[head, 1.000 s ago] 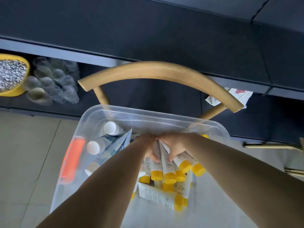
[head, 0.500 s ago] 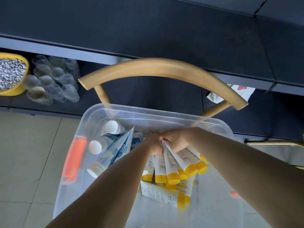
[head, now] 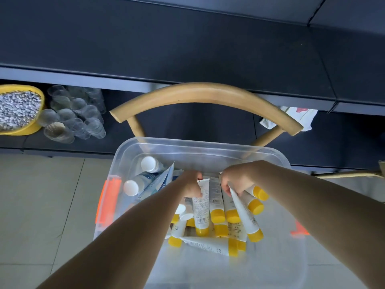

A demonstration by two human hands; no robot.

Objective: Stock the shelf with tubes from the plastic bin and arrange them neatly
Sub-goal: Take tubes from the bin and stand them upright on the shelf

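A clear plastic bin with orange latches stands below me on a chair. Inside lie several white tubes with yellow caps and, at the left, blue-and-white tubes with white caps. My left hand grips the flat end of one yellow-capped tube, which hangs cap down. My right hand pinches the flat ends of several more yellow-capped tubes that fan out below it. The dark shelf runs across the top of the view.
The curved wooden chair back arcs between the bin and the shelf. On the lower shelf sit a yellow bowl of silver bits, clear plastic cups and a white packet. Tiled floor lies left.
My two hands have moved apart, splitting the bundle: the left now holds one tube and the right holds the others. The tubes hang a little higher above the pile.
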